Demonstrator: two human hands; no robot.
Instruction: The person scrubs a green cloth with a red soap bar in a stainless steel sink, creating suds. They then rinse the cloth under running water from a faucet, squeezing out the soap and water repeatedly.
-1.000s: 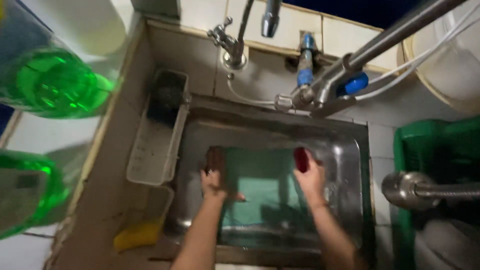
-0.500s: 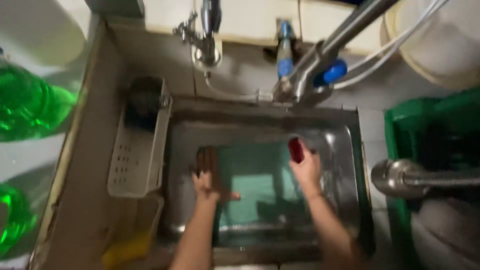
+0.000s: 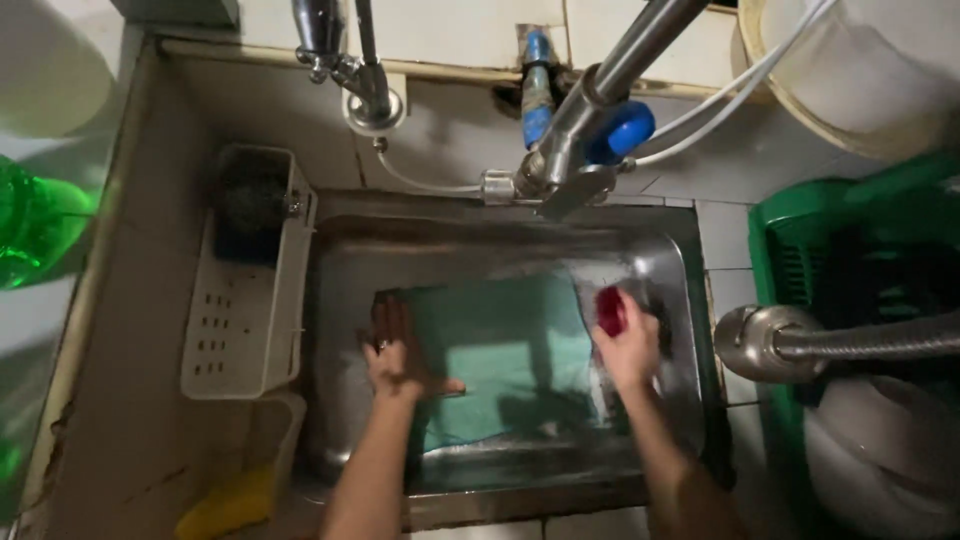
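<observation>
Sink (image 3: 340,300) of stainless steel, set into a tiled surface (image 3: 140,440), serves as the reference point. Inside the sink lies a teal cutting board (image 3: 510,350), flat on the basin floor and wet. The left hand (image 3: 395,355) presses on the board's left edge, fingers spread flat and released, gripping nothing. The right hand (image 3: 630,340) sits at the board's right edge, fingers clenched around a small red scrubber (image 3: 608,310); whether the scrubber touches the board cannot be told.

Left of the sink, a white perforated caddy (image 3: 245,310) hangs against the rim, with a dark sponge (image 3: 250,205) in its upper end. Below the caddy, at the sink's near-left corner, a yellow object (image 3: 225,505) rests in a pale tray; its kind is unclear.

Behind the sink, the tiled wall carries a chrome tap (image 3: 350,60), a blue valve (image 3: 620,130) and a slanting metal pipe (image 3: 600,85) with white hoses running to the right. Right of the sink stands a green plastic crate (image 3: 800,250), crossed by a chrome flexible hose (image 3: 850,340). Far left of the sink, a green translucent bottle (image 3: 35,225) appears blurred at the frame edge. Lighting is dim; grout and surface edges left of the sink look stained.
</observation>
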